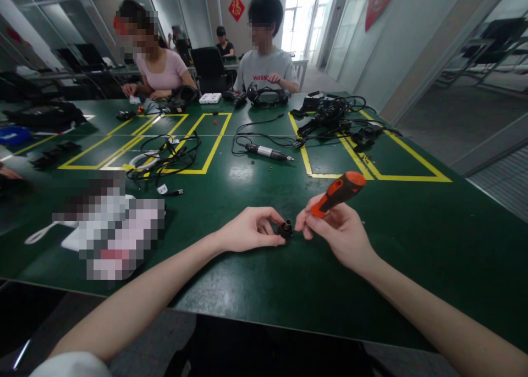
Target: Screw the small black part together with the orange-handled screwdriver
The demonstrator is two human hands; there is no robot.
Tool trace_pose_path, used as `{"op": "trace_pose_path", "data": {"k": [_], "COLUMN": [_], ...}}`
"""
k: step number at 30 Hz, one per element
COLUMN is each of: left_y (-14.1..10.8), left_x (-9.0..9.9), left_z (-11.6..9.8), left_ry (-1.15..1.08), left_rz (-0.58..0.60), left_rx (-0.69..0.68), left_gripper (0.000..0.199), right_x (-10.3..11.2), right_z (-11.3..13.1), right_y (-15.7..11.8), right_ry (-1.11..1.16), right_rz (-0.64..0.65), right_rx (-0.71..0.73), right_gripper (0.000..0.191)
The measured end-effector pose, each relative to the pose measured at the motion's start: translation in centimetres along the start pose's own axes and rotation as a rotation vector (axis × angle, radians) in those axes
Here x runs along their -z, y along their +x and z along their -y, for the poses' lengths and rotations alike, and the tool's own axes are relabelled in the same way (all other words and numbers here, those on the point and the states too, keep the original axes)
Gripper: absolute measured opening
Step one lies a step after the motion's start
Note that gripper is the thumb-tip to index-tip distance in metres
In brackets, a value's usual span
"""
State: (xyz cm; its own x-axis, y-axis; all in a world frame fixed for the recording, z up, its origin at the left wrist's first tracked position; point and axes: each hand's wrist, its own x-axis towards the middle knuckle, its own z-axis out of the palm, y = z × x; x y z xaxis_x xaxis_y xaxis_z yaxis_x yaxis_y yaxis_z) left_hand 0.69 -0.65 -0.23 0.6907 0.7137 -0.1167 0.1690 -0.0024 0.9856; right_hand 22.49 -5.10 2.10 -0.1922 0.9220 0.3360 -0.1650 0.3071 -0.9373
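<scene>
Between the thumb and fingers of my left hand (251, 229) is a small round black part (285, 230), resting on the green table (247, 281). My right hand (338, 228) grips an orange and black screwdriver (340, 192) just to the right of that part. The screwdriver's handle tilts up and to the right; its tip is hidden or too small to make out. A narrow gap separates my right fingers from the black part.
Beyond my hands lies a silver and black pen-shaped tool (268, 152) with a cable. Black cables (330, 116) pile up at the back right, more cables (177, 157) at the left. A blurred pouch (136, 234) lies front left. Two people sit across the table.
</scene>
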Motion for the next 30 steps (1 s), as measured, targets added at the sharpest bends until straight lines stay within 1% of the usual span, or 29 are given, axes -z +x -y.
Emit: {"op": "trace_pose_path", "data": {"k": [6,10,13,16,21,26,30], "left_y": [-0.05,-0.09,-0.07,-0.05,-0.11,-0.02,0.04], "left_x": [0.03,0.00,0.03,0.04,-0.01,0.23,0.51], "left_z": [-0.24,-0.30,-0.22,-0.17,-0.18,-0.01,0.05], "left_ry": [0.001,-0.012,-0.016,-0.011,-0.001,-0.062,-0.106], "left_rz": [0.001,-0.002,0.005,0.004,-0.011,0.001,0.033], "left_rx": [0.000,0.002,0.011,0.011,0.021,0.047,0.081], "left_gripper": [0.031,0.032,0.033,0.033,0.033,0.036,0.039], "right_x": [0.22,0.02,-0.19,-0.20,0.07,-0.11,-0.38], "right_z": [0.29,0.05,-0.13,-0.10,0.16,0.00,0.05], "right_y": [0.15,0.03,-0.09,-0.10,0.08,0.05,0.00], "right_ry": [-0.080,-0.005,0.051,0.030,-0.076,-0.020,-0.009], "right_rz": [-0.010,0.032,0.031,0.024,0.009,0.037,0.007], "right_rx": [-0.009,-0.022,-0.003,0.010,-0.025,-0.031,-0.022], "right_gripper": [0.028,0.028,0.024,0.022,0.027,0.031,0.032]}}
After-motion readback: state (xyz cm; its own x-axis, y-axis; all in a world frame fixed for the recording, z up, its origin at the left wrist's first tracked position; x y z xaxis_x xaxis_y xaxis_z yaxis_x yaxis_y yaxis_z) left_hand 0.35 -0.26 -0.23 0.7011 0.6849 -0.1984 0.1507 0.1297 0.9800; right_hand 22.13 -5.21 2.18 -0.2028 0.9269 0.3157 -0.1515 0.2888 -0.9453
